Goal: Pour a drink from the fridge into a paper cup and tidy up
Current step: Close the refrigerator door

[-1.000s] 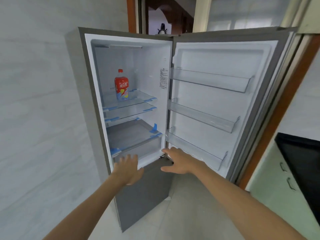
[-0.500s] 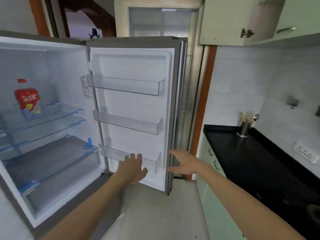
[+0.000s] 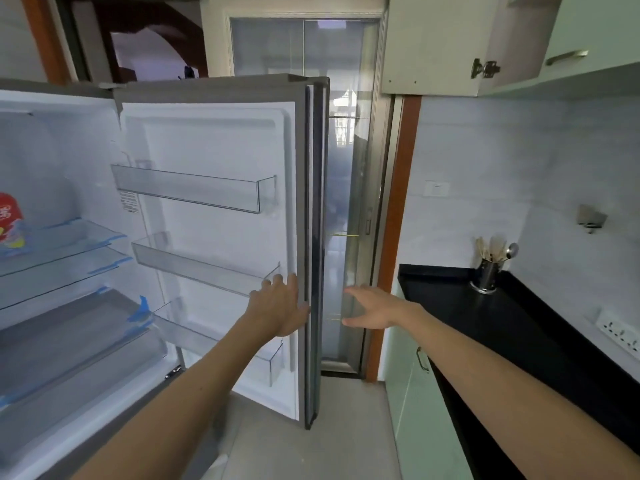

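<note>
The fridge stands open at the left, its door (image 3: 214, 140) swung wide with three bare door racks. A red drink bottle (image 3: 9, 220) stands on the upper glass shelf, cut off by the left edge of the view. My left hand (image 3: 278, 306) lies flat with straight fingers against the inner side of the door near its outer edge. My right hand (image 3: 374, 308) hovers just past the door's edge, fingers spread and holding nothing. No paper cup is in view.
A black countertop (image 3: 512, 327) runs along the right wall over pale green cabinets (image 3: 412, 393). A metal utensil holder (image 3: 486, 273) stands at its far end. A wall socket (image 3: 620, 332) and a glass sliding door (image 3: 346, 188) are behind.
The view has swung right, away from the fridge interior. Both hands moved from the fridge's lower front to the door's outer edge; my left hand now rests on the door.
</note>
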Demonstrator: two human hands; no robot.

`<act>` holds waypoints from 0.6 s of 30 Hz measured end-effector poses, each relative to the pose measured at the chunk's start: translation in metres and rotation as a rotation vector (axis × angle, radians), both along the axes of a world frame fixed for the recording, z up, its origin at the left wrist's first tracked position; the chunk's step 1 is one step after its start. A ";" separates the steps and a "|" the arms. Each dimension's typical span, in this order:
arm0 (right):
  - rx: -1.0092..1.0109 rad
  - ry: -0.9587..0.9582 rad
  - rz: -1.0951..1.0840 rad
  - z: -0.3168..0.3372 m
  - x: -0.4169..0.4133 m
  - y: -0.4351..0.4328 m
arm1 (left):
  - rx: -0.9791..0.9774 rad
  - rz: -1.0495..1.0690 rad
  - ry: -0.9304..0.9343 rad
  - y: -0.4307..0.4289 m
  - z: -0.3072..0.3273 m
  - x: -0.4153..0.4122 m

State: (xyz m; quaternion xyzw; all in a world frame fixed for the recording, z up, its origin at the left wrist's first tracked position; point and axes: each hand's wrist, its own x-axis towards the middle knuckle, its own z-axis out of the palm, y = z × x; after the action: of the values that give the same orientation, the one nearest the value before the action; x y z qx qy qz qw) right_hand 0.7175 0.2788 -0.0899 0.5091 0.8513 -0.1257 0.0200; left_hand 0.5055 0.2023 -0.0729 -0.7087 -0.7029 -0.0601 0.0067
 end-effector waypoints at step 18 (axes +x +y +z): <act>-0.046 0.157 0.022 0.034 -0.046 0.104 | 0.083 0.090 0.009 0.057 0.022 0.004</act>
State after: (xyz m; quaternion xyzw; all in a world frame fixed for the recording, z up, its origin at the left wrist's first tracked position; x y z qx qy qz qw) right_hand 0.6710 0.3832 -0.0558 0.4875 0.8527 -0.1845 -0.0338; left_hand 0.5098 0.2591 -0.0505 -0.6757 -0.7310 -0.0856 0.0422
